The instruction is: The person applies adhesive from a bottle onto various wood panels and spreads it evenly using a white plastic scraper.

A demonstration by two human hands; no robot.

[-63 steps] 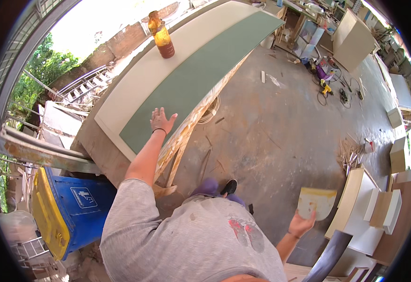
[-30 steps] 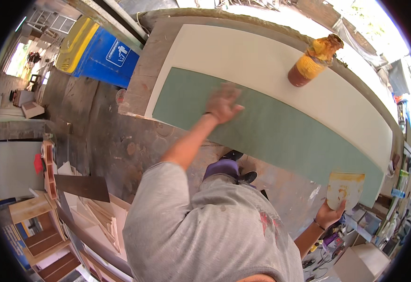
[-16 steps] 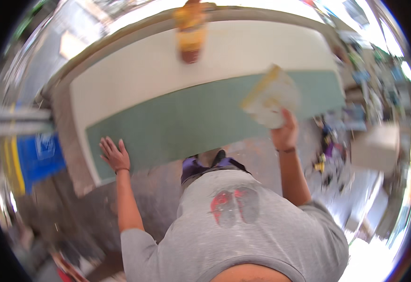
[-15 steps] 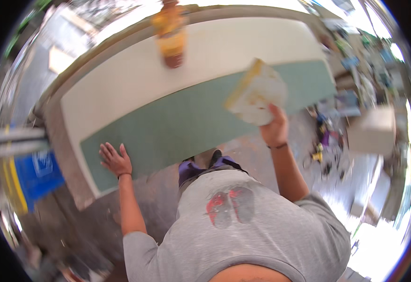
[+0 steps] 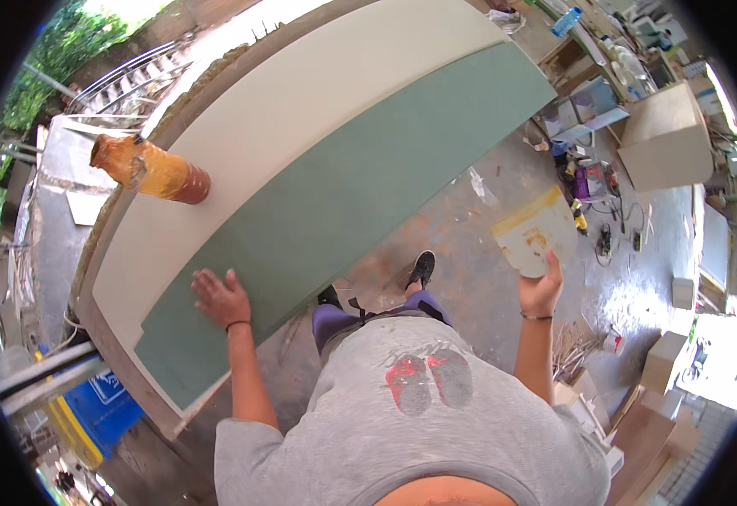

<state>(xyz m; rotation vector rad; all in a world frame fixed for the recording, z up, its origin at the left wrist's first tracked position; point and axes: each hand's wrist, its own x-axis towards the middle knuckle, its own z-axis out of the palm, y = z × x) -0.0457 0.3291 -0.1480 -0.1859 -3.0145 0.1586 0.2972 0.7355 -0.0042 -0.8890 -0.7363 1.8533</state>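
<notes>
Holding the scraper in your right hand, you have fingers and thumb closed around its rounded near end, with the yellow-stained straight edge pointing away from you. It is in the air to the right of the green sheet, apart from it, with floor behind. It looks thin and light, probably stiff with a little spring. The rounded end seems the sensible place to hold, since it leaves the straight edge free; the stains there could be tacky.

Your left hand is spread, palm down at the near left part of the green sheet, gripping nothing; how firmly it presses, you can't tell from here. The sheet looks thin and smooth, likely bendy along its length and easily chipped at the corners, so two hands well apart on its long edges would suit it. Whether it is stuck down, you can't tell.

Beyond it lies the wider white board, flat on the table, likely heavier and stiffer. The bottle stands on the board's far side; its lower part is the likely place to grasp, as the crusted top may be sticky. Farther off are the blue bin on your left and a pale box on your right.
</notes>
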